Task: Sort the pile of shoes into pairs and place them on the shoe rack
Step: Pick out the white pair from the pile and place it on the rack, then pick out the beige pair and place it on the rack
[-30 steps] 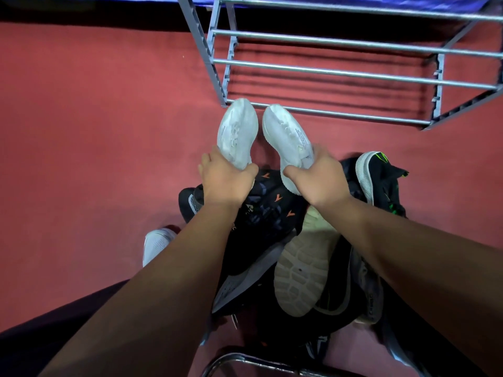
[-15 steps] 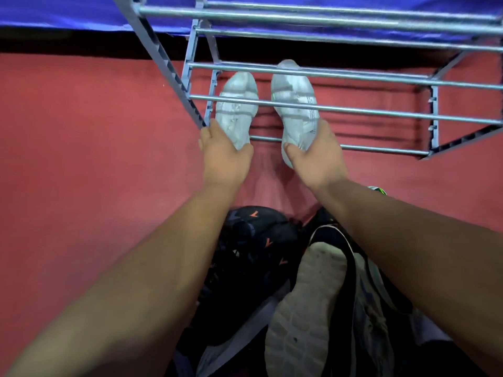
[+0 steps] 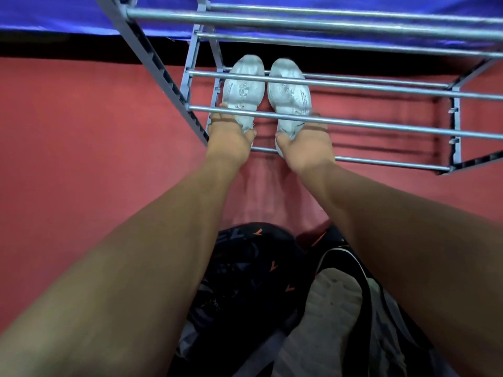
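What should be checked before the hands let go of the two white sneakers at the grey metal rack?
1. Matching pair: left white mesh sneaker and right white mesh sneaker look alike, side by side, toes away: ok.
2. Both inside the grey metal tube shoe rack, beneath its upper rails: ok.
3. Soles seated on the lowest rails: cannot tell.
4. Grip secure: left hand and right hand each hold a heel: ok.
5. Dark shoe pile within reach, unsorted: ok.
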Tool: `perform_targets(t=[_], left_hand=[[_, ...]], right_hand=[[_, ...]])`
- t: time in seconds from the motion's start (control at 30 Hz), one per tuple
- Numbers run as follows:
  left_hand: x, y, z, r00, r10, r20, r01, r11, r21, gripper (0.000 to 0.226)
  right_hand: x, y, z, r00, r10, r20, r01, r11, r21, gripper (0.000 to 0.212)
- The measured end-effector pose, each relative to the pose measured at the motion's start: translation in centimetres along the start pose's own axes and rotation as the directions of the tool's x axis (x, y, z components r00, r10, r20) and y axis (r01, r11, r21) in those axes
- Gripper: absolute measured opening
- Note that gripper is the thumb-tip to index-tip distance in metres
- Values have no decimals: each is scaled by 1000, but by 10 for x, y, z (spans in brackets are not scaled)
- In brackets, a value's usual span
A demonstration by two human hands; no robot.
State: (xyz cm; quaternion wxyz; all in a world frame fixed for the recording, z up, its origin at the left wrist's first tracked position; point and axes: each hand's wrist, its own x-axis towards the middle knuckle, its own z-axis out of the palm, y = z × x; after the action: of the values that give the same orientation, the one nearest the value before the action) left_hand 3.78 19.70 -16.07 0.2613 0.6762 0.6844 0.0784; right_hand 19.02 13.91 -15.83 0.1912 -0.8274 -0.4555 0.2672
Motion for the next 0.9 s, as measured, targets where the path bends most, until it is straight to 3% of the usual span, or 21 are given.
perform_targets(t=[0.07, 0.23, 0.33, 0.5, 0.63, 0.73, 0.9], left_hand=[[3, -2, 1, 1000, 14, 14, -15, 999, 40, 84], [-1, -4, 4, 1000, 24, -2, -24, 997, 67, 83], [-21, -6, -4, 1000, -10, -9, 10, 1000, 23, 79], [-96, -8, -47, 989, 148, 24, -148, 989, 8, 48], [-168, -3, -89, 974, 137, 178, -123, 989, -88, 35], [-227, 7, -110, 947, 111, 301, -97, 993, -62, 23], [-324, 24, -132, 834, 179, 522, -144, 984, -108, 17]], right_hand=[[1, 0, 1, 997, -21, 78, 27, 997, -77, 66], [-5, 6, -2, 994, 2, 114, 15, 990, -143, 98], [-23, 2, -19, 989, -31, 145, 52, 989, -141, 84], [-80, 13, -55, 984, -149, 94, 153, 987, -48, 50], [-144, 17, -95, 937, -325, 132, 338, 936, -94, 35], [-194, 14, -125, 913, -348, 211, 372, 924, -90, 29], [-282, 20, -163, 853, -413, 320, 450, 892, -51, 22]])
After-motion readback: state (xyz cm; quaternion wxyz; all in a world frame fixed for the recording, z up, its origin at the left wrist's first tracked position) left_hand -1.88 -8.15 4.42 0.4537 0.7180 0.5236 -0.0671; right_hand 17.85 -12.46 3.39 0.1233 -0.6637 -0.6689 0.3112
